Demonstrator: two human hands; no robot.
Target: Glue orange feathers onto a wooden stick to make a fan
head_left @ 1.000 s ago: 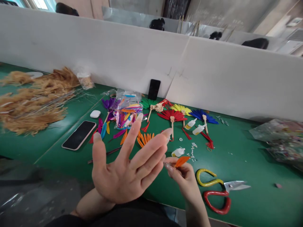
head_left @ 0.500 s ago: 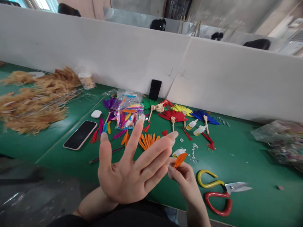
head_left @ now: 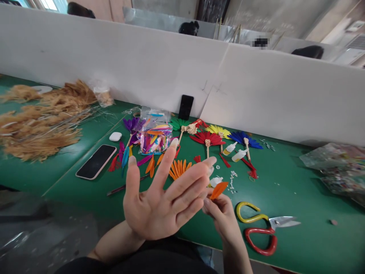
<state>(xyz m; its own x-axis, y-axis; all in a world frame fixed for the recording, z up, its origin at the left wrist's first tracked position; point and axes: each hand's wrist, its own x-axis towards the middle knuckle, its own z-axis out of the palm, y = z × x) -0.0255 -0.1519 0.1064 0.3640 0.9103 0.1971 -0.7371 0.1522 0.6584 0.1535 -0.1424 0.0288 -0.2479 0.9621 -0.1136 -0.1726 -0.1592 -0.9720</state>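
Note:
My left hand is held up over the table, palm toward me, with its fingers stretched out and nothing in it. Between the thumb and fingers of my right hand is an orange feather, its tip pointing up and right. The fingertips of my left hand overlap the edge of the right one; whether they touch, I cannot tell. Behind my left hand lies a fan of orange feathers, partly hidden. A small glue bottle lies just beyond the held feather.
Scissors lie right of my right hand. Finished feather fans, such as a red one, line the back beside a bag of feathers. A phone lies left. Dried grass covers the far left; a white partition stands behind.
My left hand has shifted slightly to the right, its fingers still stretched. My right hand keeps hold of the orange feather, which now shows a little more. The whole view has shifted slightly.

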